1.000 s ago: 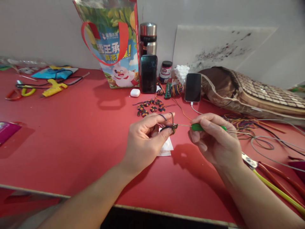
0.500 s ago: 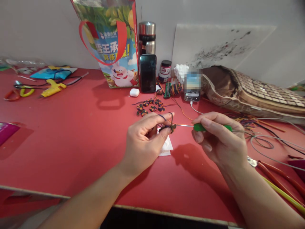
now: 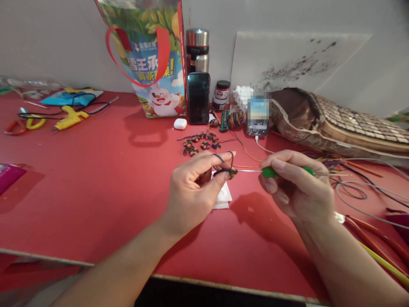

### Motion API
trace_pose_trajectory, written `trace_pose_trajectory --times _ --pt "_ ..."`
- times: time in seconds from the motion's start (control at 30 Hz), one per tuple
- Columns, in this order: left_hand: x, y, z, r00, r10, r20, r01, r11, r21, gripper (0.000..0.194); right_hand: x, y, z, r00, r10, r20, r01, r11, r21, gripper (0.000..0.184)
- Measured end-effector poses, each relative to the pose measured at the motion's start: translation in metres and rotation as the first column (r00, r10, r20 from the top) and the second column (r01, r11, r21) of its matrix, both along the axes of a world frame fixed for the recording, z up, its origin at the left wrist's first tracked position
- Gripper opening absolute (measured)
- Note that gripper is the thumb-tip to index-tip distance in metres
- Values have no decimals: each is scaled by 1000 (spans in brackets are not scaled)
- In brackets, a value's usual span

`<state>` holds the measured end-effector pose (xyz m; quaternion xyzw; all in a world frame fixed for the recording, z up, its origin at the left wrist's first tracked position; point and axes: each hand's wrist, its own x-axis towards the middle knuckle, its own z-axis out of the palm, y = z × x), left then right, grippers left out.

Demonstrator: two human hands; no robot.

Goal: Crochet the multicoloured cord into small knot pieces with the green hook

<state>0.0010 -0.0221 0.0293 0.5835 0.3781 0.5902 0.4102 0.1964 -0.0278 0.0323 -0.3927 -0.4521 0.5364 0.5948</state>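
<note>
Between thumb and fingers, my left hand (image 3: 194,187) pinches a small dark, multicoloured crochet piece (image 3: 232,174). Dark yarn (image 3: 231,158) loops over the raised index finger of that hand. My right hand (image 3: 297,183) grips the green handle of a crochet hook (image 3: 270,172), held level. Its thin metal shaft points left and reaches the crochet piece; the hook's tip is hidden in the stitches. Beyond my left hand lie several small multicoloured crocheted pieces (image 3: 205,146) on the red table. White paper (image 3: 223,194) lies under my left hand.
A ball of multicoloured yarn (image 3: 237,119) sits by a lit phone (image 3: 258,121) at the back. Left of them stand a dark phone (image 3: 198,99), a thermos (image 3: 197,49) and a carrier bag (image 3: 159,76). Red-handled pliers (image 3: 370,232) lie beside my right forearm, a yellow glue gun (image 3: 70,118) far left.
My right hand has shifted slightly to the right with the crochet hook, and more of its metal shaft shows. My left hand and the crochet piece have barely moved.
</note>
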Motion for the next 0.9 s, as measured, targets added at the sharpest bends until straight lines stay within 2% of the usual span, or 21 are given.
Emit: trace_pose_trajectory --times 0.27,0.6,0.9 --pt "-1 -1 3 1000 -9 18 11 996 -92 19 -5 1 3 1000 -17 -11 17 1000 20 12" --pt "0 -2 1 999 -35 29 36 999 -15 20 4 1 -4 1000 27 5 -27 1000 -10 11" --pt "-1 -1 2 997 -80 4 80 997 -16 20 1 1 2 1000 8 -11 -8 1000 -27 13"
